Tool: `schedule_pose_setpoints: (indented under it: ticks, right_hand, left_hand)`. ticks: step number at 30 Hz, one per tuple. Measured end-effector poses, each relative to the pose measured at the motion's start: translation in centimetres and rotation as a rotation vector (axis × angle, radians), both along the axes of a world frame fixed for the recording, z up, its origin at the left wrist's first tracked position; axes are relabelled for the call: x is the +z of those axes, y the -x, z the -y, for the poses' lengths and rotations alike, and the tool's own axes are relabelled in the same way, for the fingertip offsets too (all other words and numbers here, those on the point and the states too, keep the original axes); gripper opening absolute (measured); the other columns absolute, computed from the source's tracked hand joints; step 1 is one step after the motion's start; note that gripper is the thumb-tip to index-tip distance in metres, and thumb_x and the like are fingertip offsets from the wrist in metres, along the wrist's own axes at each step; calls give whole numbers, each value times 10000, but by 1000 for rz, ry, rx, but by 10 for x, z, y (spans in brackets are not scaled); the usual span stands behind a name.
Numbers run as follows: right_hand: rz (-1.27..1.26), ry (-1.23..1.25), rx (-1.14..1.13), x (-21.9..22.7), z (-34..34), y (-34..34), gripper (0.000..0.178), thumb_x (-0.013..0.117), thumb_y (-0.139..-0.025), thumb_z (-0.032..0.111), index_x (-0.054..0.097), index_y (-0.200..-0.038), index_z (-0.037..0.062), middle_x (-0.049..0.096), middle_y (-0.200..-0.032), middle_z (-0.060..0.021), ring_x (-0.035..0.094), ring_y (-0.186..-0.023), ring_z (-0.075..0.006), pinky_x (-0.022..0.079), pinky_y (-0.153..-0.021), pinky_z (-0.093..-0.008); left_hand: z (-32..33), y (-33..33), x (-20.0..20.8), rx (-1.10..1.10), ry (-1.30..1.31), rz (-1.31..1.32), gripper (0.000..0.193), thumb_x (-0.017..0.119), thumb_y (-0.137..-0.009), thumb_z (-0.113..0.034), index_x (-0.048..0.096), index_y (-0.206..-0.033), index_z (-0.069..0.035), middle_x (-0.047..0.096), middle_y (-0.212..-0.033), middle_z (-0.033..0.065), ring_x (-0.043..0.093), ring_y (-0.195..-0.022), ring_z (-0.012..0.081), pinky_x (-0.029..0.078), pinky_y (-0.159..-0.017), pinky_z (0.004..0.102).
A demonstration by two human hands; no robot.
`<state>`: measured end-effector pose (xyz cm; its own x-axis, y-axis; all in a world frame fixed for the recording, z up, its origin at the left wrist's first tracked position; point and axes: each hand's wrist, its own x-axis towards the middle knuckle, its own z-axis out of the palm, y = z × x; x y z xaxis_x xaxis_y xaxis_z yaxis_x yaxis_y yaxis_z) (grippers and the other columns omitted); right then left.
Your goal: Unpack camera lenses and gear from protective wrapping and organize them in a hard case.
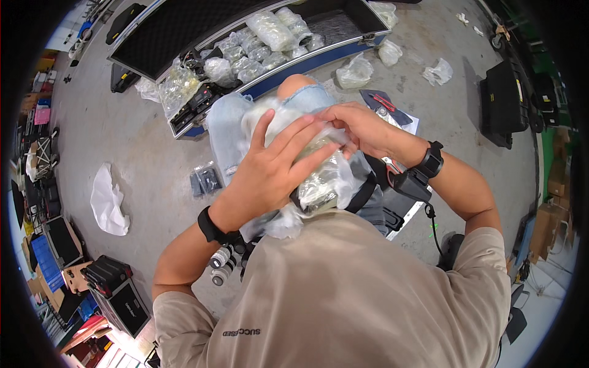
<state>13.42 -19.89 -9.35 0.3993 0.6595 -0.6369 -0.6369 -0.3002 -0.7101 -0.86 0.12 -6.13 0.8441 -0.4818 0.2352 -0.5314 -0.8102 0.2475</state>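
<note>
A bundle in clear plastic wrapping [322,181] rests on my lap, against my shirt front; what is inside cannot be made out. My left hand [279,156] lies across the wrapping with its fingers spread. At the bundle's far right side my right hand [362,130] is closed, thumb and fingers pinching the thin plastic. Loose whitish plastic [267,119] bunches over my knees, beyond the left fingers. Part of the bundle is hidden under my hands.
Ahead stands an open blue-edged case [331,58] holding several plastic-wrapped bundles [270,30]. Crumpled plastic bags [354,72] lie on the floor. A white sheet [110,199] and small dark packets [205,180] lie to the left. Red-handled scissors [392,165] show by my right wrist; a black case [503,101] stands farther right.
</note>
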Motion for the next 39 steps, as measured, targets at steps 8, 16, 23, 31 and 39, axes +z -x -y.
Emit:
schedule_pose_setpoints:
  ticks: [8, 16, 23, 31, 39]
  right_hand:
    - [907, -55, 498, 52, -8, 34, 570, 587, -979, 450, 538, -1335, 8, 598, -1251, -216, 674, -865, -298, 525, -793, -384]
    - [1339, -107, 249, 35, -13, 61, 887, 849, -743, 437, 438, -1392, -8, 472, -1404, -275, 499, -1296, -437, 428, -1073, -454]
    - [1269, -194, 209, 19, 1, 37, 769, 837, -780, 265, 461, -1404, 20, 502, -1424, -213, 548, -1253, -379, 477, -1010, -412]
    - [1096, 629, 441, -61, 130, -2, 201, 675, -876, 193, 659, -867, -7, 669, -798, -201, 664, -737, -327, 522, -672, -409]
    - [1212, 920, 379, -153, 203, 58, 342, 734, -799, 223, 626, -994, -36, 670, -932, -252, 670, -863, -442, 554, -788, -505]
  left_hand:
    - [-11, 29, -25, 48, 708, -323, 1022, 926, -517, -354, 494, -1386, -36, 566, -1321, 159, 566, -1227, 338, 467, -1028, 421]
    - [-11, 16, -35, 497, 914, -325, 931, 911, -673, -366, 473, -1407, 3, 543, -1252, 183, 593, -1093, 293, 485, -928, 379]
    - [-11, -12, -16, 329, 661, 31, 572, 785, -817, -294, 591, -1282, -24, 547, -1277, 197, 586, -1123, 359, 490, -951, 417]
    - [-5, -20, -24, 206, 631, -73, 356, 684, -900, -146, 657, -1242, -47, 574, -1330, 173, 571, -1227, 331, 457, -1020, 397]
    - [5, -16, -33, 199, 582, 137, 291, 715, -850, 21, 728, -1134, -41, 632, -1148, 140, 644, -1152, 341, 564, -904, 398]
